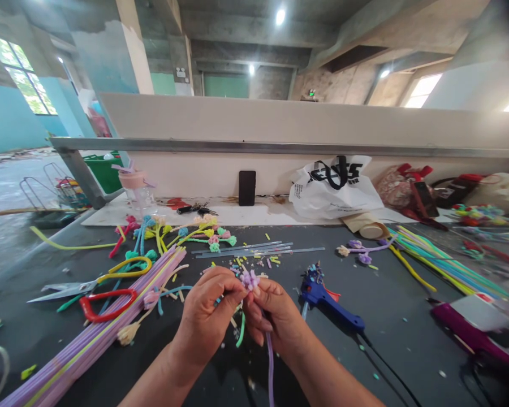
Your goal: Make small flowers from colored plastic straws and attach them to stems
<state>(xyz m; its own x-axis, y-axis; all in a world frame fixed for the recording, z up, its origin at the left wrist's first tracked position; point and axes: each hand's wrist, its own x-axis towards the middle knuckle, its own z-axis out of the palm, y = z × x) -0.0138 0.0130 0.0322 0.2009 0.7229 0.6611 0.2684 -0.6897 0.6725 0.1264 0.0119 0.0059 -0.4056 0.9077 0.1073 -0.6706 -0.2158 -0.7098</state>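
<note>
Between my two hands is a small light purple flower [249, 279] that looks made of pipe cleaner. My right hand [275, 311] is closed around the base of the flower, and its long purple stem [270, 364] hangs down below the fingers. Thumb and forefinger of my left hand [212, 308] pinch at the near left side of the petals; the exact spot under the fingertips is hidden. Short cut pieces [271, 261] of yellow, green and pink lie just beyond the hands. A blue hot glue gun [333, 305] rests to the right.
Scissors [97, 285] with yellow and red handles lie across a purple pipe-cleaner bundle [152, 282] on the left. Behind are clear glue sticks [258, 249], finished flowers [212, 232], a phone [247, 188] and a white bag [335, 189]. At right are more pipe cleaners [445, 263] and a magenta tool [470, 330].
</note>
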